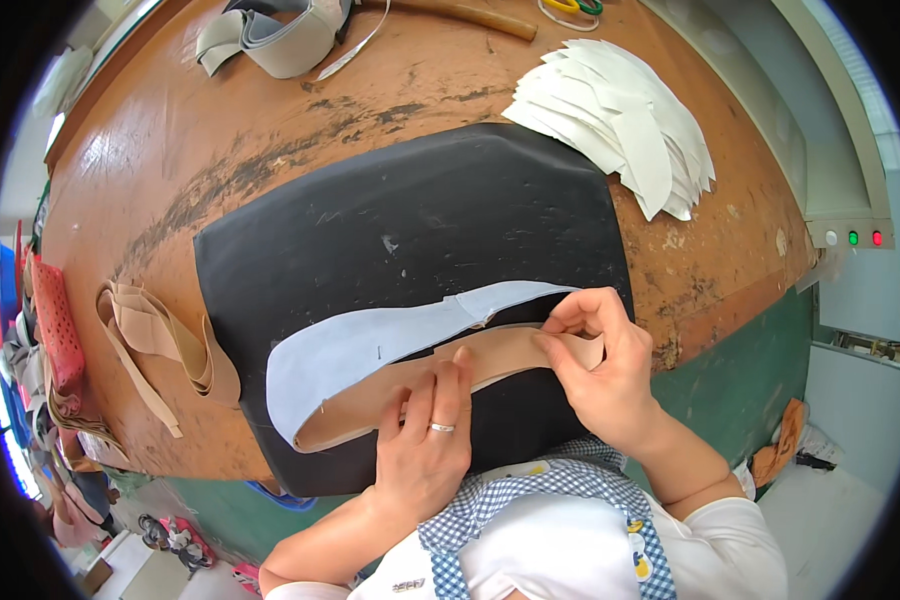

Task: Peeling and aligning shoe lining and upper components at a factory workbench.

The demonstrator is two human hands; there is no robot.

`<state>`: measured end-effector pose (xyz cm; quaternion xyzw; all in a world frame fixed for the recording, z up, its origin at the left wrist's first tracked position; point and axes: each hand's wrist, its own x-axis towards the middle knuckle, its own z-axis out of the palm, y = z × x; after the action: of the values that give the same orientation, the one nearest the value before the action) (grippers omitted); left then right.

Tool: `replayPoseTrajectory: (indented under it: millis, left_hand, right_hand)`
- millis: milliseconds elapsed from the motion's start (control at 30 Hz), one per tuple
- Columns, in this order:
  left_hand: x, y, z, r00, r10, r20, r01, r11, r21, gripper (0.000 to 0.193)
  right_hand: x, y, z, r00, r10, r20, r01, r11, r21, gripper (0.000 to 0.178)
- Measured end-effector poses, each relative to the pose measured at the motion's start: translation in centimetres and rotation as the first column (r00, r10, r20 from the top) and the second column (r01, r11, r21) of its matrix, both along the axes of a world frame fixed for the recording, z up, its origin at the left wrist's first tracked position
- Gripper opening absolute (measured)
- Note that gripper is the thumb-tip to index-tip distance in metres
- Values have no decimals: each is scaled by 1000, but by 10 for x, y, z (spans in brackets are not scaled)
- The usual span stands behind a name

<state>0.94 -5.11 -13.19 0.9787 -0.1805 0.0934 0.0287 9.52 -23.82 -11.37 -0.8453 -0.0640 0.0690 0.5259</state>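
Apparently for steadiness, the left hand (425,425) lies with its fingers on the tan inner face of a long curved pale-blue and tan leather-like band (340,350); whether that grip clamps the band I cannot tell. The right hand (605,365) has thumb and forefinger together, pinched on the band near its right end, probably because a fingertip hold suits so thin an edge. The band stands looped above a black rectangular sheet (410,240), which likely shields the scuffed brown wooden tabletop (720,270). A fanned stack of white leaf-shaped pieces (620,125) sits beyond the sheet's far right corner, and folded tan strips (160,330) lie at its left, both seemingly within reach. Farther back rests a coiled grey strip (280,40). In the room, a pale panel at right carries 3 small round lights (853,238), and a pink perforated basket (58,320) stands at left.
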Motion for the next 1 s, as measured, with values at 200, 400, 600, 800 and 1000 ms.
replayPoseTrajectory:
  millis: [200,400,600,800,1000]
  left_hand:
    - [1,-1,3,1000,6,-29,-5,1000,20,53]
    - [4,-4,9,999,21,-44,-19,999,27,58]
    - [15,-17,14,994,-7,-114,28,982,186,68]
    - [23,-22,8,976,-182,-119,189,981,50,64]
    - [28,-33,20,976,-160,-150,177,978,110,65]
  right_hand:
    - [2,-3,0,994,56,96,-50,997,-60,24]
    - [5,-2,0,984,123,132,-106,986,-128,25]
    - [6,-3,-2,977,131,166,-101,978,-181,29]
    - [1,-19,10,956,170,241,-84,940,-330,31]
    - [-1,-44,7,998,-33,53,38,993,-110,27]
